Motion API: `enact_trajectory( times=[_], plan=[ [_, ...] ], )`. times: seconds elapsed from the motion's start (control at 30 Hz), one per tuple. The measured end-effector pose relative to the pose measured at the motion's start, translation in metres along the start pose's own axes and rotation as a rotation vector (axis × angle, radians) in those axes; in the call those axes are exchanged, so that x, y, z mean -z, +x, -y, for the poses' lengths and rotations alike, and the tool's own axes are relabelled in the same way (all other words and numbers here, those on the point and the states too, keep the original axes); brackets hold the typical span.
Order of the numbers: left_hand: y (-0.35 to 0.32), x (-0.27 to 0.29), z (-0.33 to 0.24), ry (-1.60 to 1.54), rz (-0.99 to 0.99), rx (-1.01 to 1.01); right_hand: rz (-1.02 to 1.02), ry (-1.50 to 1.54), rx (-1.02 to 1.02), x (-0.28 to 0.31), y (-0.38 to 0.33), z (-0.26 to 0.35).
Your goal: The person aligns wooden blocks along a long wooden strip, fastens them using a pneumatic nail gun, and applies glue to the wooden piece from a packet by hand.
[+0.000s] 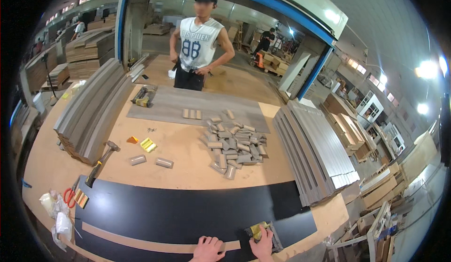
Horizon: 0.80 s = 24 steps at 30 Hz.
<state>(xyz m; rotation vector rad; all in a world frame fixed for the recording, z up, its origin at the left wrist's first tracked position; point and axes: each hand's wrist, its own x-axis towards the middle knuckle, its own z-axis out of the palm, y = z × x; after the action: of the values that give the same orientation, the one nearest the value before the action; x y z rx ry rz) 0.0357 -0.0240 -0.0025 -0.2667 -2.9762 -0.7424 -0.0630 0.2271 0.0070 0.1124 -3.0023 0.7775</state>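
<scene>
My left hand (208,250) rests on the long tan wooden strip (155,244) near its right end, fingers spread and lying over it. The strip lies along the front of a black panel (178,205). To the right, my right hand (262,244) grips a yellow-and-black nail gun (258,230), which lies on the panel just beyond the strip's end. My palm and fingers hide part of the tool.
Stacked grey boards (89,111) stand left, more boards (314,149) right. A pile of small grey blocks (237,147) lies mid-table. A hammer (101,163), red-handled scissors (69,196) and a plastic bag (62,219) lie left. Another nail gun (143,96) lies farther back. A person (197,46) stands opposite.
</scene>
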Motion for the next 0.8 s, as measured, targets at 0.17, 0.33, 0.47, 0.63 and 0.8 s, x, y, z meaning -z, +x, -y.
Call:
enact_trajectory(
  times=[0.17, 0.33, 0.47, 0.63, 0.8],
  plan=[
    [-0.003, 0.003, -0.001, -0.016, -0.07, -0.02, -0.008, -0.037, -0.026, 0.001, -0.005, 0.004],
    [-0.001, 0.006, -0.001, -0.025, -0.075, -0.015, -0.016, -0.048, -0.034, 0.002, -0.004, 0.012],
    [0.001, 0.006, 0.0, -0.016, -0.044, -0.012, -0.057, -0.059, -0.031, -0.001, -0.004, 0.014],
    [0.002, 0.009, 0.002, 0.003, -0.027, -0.052, -0.084, -0.068, -0.081, -0.004, -0.006, 0.015],
    [-0.001, 0.008, 0.009, 0.016, -0.03, -0.084, -0.067, -0.072, -0.073, -0.004, -0.008, 0.017]
  ],
)
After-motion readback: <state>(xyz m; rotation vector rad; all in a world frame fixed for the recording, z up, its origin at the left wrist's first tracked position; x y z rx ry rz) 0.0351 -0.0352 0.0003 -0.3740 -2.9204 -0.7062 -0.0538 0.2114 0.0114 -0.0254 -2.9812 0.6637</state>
